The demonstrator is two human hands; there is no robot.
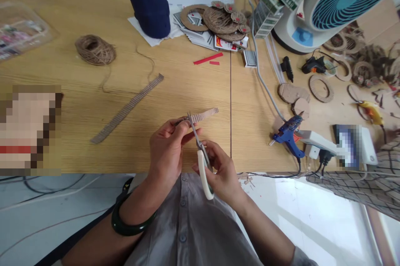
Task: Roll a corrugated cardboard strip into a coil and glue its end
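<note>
Between the thumb and fingers of my left hand (168, 145) is a short strip of corrugated cardboard (204, 115), its free end pointing right. My right hand (223, 170) is closed round the white handles of a pair of scissors (204, 174). The scissor blades reach up to the strip, right beside my left fingertips. Whether they are cutting into it I cannot tell. A longer corrugated cardboard strip (128, 107) lies slantwise on the table, left of my hands. Two red paper pieces (208, 58) lie farther back.
A ball of twine (95, 50) sits at the left. Behind stand a dark blue bottle (148, 3) and a twine-wrapped disc (220, 18) on stacked cards. To the right are a fan (300, 11), a blue glue gun (289, 132), its cable, cardboard rings and a power strip (318, 141).
</note>
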